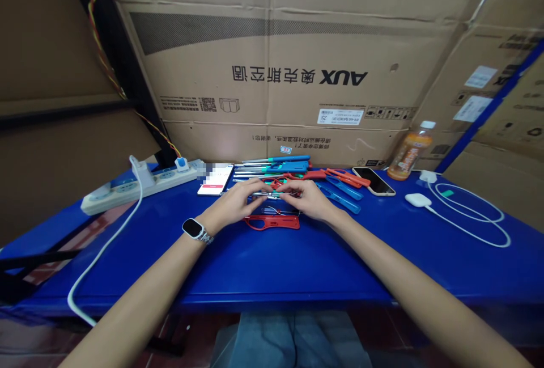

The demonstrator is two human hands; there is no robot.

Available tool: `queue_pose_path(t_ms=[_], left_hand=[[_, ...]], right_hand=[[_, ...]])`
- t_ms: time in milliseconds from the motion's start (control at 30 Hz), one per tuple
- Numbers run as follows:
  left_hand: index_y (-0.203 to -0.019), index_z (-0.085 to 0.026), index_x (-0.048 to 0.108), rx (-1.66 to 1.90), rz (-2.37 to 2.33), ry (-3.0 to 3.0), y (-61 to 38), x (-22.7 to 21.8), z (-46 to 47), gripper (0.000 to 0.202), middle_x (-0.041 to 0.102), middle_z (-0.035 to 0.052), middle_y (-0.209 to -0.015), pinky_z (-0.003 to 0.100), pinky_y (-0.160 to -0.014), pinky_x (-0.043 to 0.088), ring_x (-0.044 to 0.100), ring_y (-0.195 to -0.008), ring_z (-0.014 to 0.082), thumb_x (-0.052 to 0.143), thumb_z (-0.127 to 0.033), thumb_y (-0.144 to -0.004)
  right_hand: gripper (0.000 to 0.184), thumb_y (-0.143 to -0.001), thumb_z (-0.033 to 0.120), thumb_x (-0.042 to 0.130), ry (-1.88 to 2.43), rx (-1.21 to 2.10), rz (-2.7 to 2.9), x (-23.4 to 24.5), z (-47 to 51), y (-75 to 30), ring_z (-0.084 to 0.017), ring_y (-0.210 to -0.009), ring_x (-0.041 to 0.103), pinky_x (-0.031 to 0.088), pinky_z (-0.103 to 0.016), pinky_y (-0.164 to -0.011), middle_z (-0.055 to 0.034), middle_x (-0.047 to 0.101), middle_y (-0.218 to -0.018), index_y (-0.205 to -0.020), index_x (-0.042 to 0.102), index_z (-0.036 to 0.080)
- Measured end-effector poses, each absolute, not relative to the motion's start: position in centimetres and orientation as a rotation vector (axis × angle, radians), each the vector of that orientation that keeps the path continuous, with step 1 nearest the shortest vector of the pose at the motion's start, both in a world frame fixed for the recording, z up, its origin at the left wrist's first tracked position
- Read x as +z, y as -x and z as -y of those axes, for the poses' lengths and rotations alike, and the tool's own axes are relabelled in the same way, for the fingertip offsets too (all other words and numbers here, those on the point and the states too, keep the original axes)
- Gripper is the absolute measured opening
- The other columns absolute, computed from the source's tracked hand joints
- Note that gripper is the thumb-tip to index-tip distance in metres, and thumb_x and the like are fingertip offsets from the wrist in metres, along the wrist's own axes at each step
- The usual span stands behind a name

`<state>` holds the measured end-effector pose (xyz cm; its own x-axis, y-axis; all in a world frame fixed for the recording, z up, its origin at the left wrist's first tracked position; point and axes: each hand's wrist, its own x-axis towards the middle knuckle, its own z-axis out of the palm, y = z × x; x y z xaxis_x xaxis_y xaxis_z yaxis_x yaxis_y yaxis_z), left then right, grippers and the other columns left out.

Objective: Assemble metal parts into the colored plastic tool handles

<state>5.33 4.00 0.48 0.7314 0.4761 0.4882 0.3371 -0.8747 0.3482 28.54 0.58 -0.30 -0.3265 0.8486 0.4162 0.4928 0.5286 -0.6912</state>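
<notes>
My left hand (243, 200) and my right hand (309, 200) meet over the middle of the table. Fingertips of both are closed round a thin lighter part with a silvery metal tube (268, 194); the fingers hide much of it. Just below lies a red lighter handle shell (278, 221) with a trigger loop, and a thin wire shows above it. Behind my hands sit several long-tube lighters with blue handles (293, 168). Red handle shells (348, 177) and blue handle shells (342, 197) are piled to the right of my right hand.
A lit phone (216, 178) and a white power strip (144, 185) are at the left. On the right are another phone (374, 181), an orange drink bottle (410, 151) and a white charger with cable (418, 201). A cardboard wall (297, 39) stands behind the blue table (340, 266).
</notes>
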Motion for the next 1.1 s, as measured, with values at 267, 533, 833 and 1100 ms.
queue_pose_path(t_ms=[267,533,833,1100], left_hand=[[-0.127,-0.024,0.059,0.828,-0.752,-2.787,-5.2,0.8,-3.7,0.03,0.066,0.0082,-0.113,0.036,-0.086,0.05,0.065,-0.096,0.0218,0.042,-0.028,-0.101],[-0.12,-0.021,0.06,0.914,-0.739,-2.736,-5.0,1.1,-3.8,0.027,0.067,0.0083,-0.112,0.036,-0.087,0.049,0.064,-0.098,0.0217,0.041,-0.027,-0.102],[-0.113,-0.019,0.061,0.975,-0.731,-2.666,-5.4,1.3,-3.5,0.023,0.07,0.0081,-0.108,0.037,-0.087,0.051,0.065,-0.094,0.02,0.044,-0.026,-0.1],[-0.116,-0.021,0.061,0.945,-0.701,-2.692,-5.4,0.9,-3.7,0.024,0.069,0.0078,-0.11,0.037,-0.09,0.051,0.065,-0.098,0.0211,0.045,-0.027,-0.099]], right_hand=[[0.021,-0.089,0.029,0.053,1.116,0.447,1.814,0.1,-0.6,-29.5,-0.019,-0.087,0.065,0.051,-0.032,-0.075,-0.007,0.072,-0.101,-0.102,0.067,0.018],[0.011,-0.084,0.024,0.058,1.243,0.325,1.884,-1.0,0.5,-32.2,-0.018,-0.08,0.06,0.048,-0.033,-0.075,-0.0052,0.068,-0.088,-0.092,0.061,0.018],[0.023,-0.086,0.032,0.065,1.34,0.204,2.1,-1.3,-0.2,-29.3,-0.029,-0.114,0.052,0.036,-0.051,-0.095,-0.0068,0.066,-0.115,-0.108,0.064,0.024],[0.029,-0.087,0.028,0.059,1.1,-0.024,1.81,-0.3,1.2,-29.4,-0.025,-0.102,0.056,0.045,-0.04,-0.09,-0.0106,0.06,-0.111,-0.115,0.054,0.022]])
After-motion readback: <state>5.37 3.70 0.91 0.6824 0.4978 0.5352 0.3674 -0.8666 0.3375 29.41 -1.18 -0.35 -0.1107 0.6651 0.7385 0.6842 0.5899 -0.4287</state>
